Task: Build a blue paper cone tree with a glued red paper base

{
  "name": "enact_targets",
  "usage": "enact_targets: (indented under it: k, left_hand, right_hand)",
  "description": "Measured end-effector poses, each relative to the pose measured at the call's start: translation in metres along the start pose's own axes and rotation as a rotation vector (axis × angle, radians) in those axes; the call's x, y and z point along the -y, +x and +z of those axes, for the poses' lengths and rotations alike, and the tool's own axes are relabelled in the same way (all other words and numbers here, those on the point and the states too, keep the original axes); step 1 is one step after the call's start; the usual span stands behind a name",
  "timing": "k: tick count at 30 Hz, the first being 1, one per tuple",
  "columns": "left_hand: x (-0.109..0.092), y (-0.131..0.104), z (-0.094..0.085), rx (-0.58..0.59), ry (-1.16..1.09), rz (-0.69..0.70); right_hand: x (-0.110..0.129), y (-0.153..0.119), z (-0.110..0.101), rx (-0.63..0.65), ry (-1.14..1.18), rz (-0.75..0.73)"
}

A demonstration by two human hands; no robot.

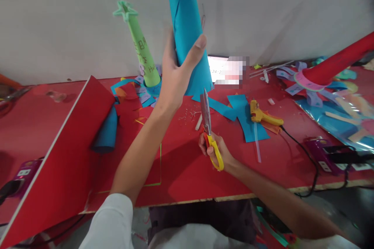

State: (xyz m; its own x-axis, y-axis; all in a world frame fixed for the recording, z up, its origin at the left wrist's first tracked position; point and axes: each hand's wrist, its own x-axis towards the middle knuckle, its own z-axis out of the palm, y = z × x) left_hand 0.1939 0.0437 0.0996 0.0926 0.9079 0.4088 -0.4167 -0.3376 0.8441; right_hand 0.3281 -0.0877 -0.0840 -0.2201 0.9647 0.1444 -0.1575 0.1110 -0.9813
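A tall blue paper cone (pixel 187 15) stands upright in the air with my left hand (pixel 178 70) wrapped round its lower part, thumb on the near side. Just below its bottom edge, my right hand (pixel 214 149) grips yellow-and-red scissors (pixel 216 155) by the handles, blades pointing up and near the cone's lower rim. Blue paper strips (pixel 223 109) lie on the red table (pixel 184 171) beyond the scissors. Left of the cone stands a green paper tube (pixel 143 52) with writing and a star outline (pixel 125 11) on top.
A red board (pixel 67 155) rises at the left beside a blue roll (pixel 106 132). To the right are a yellow glue gun (pixel 264 116), its cable, a purple power strip (pixel 324 155) and a red cone (pixel 336 64). A lit screen (pixel 224 70) is at the wall.
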Motion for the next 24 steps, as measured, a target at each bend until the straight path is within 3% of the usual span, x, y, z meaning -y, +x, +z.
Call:
enact_targets:
  k: [4,11,16,24]
  left_hand:
    - [0.004,0.0,-0.002,0.081,0.077,0.145]
    - [0.005,-0.001,-0.001,0.058,0.05,0.133]
    - [0.003,-0.003,0.002,0.023,0.032,0.104]
    - [0.002,0.003,-0.01,0.12,0.0,-0.019]
  right_hand:
    - [-0.001,0.001,-0.001,-0.022,-0.002,0.001]
    - [0.001,0.001,-0.001,-0.057,-0.017,0.015]
    - [0.006,0.001,0.0,-0.111,-0.002,0.106]
    - [0.016,0.003,0.003,-0.09,0.12,0.047]
